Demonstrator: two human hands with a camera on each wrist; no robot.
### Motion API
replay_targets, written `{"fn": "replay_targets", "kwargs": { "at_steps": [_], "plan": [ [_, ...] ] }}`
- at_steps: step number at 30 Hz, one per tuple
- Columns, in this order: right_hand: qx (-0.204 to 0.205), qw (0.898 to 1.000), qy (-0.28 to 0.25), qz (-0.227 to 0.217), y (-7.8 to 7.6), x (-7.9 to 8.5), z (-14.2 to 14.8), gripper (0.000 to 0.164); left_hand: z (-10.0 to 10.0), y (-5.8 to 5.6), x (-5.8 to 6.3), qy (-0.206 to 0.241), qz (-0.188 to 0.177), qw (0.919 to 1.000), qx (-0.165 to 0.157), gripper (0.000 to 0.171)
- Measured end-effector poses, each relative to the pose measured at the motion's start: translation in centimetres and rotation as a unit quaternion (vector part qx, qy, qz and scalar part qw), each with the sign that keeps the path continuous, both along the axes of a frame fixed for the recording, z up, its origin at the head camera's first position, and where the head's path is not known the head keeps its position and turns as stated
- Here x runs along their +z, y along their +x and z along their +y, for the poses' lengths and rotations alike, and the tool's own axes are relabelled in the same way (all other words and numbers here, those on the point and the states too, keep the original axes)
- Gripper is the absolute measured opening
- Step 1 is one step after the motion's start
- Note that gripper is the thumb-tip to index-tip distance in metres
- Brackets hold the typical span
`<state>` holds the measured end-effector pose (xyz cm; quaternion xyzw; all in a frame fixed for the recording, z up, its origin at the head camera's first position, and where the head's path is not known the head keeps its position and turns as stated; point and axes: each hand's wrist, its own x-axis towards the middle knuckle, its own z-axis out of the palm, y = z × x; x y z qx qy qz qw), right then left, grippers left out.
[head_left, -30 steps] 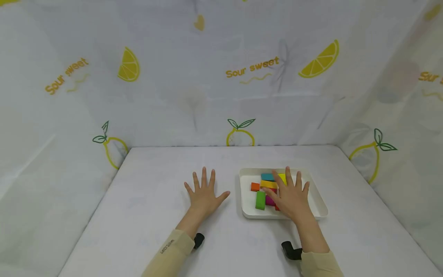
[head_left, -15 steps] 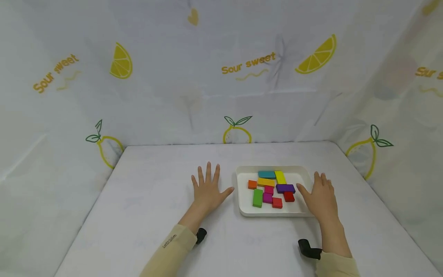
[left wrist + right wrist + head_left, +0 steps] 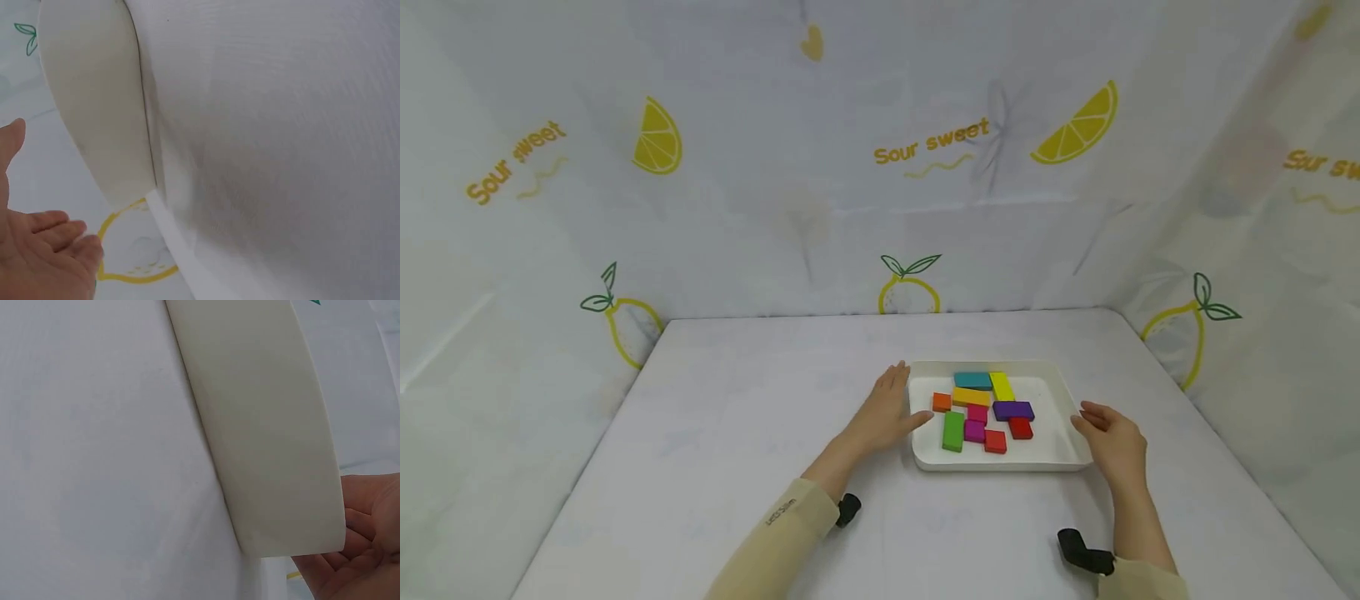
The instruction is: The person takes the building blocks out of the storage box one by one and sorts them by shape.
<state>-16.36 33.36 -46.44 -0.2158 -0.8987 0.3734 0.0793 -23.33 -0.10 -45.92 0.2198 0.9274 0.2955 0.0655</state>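
Observation:
A white tray (image 3: 1048, 450) holding several coloured blocks lies on the table. By its left wall is my left hand (image 3: 883, 414), its fingers mostly straight and its thumb reaching over the rim. In the left wrist view that hand (image 3: 47, 262) shows apart from the tray's wall (image 3: 97, 100). At the right rim, my right hand (image 3: 1118, 446) has bent fingers, with the thumb tip at the edge. The right wrist view has the tray's wall (image 3: 269, 431) covering part of this hand (image 3: 369, 544), so a firm grip cannot be confirmed.
Among the blocks are a green one (image 3: 952, 432), a blue-green one (image 3: 973, 381), a yellow one (image 3: 1002, 386) and a purple one (image 3: 1012, 410). Behind the white table (image 3: 760, 400) hangs a lemon-printed cloth (image 3: 737, 208), which also covers both sides.
My right hand has moved right from above the blocks to the tray's right edge, its fingers bending. My left hand has moved right to the tray's left wall. The blocks look unmoved.

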Motion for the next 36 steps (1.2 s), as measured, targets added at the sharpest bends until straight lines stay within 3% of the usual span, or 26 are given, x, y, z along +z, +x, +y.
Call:
{"fn": "replay_targets", "kwargs": {
  "at_steps": [7,13,24,28,36],
  "plan": [
    [-0.018,1.0,0.007,0.015,-0.1,-0.7,0.2,0.038,1.5,-1.0,-0.5,0.091,0.017,0.9949,-0.041,0.053],
    [-0.031,0.999,-0.003,0.016,-0.2,-0.9,0.4,0.037,2.7,-2.2,-0.8,0.146,-0.012,0.988,-0.047,0.046],
    [-0.042,0.999,-0.01,0.005,-0.1,-1.0,0.4,0.037,4.6,-4.2,-1.6,0.126,-0.026,0.9863,-0.104,0.044],
    [-0.046,0.999,-0.009,0.001,-0.1,-0.9,0.4,0.037,4.9,-4.4,-1.6,0.123,-0.028,0.9875,-0.095,0.043],
    [-0.049,0.999,-0.012,0.007,-0.2,-0.8,0.2,0.037,5.1,-4.4,-1.7,0.067,-0.012,0.994,-0.085,0.041]
  ]
}}
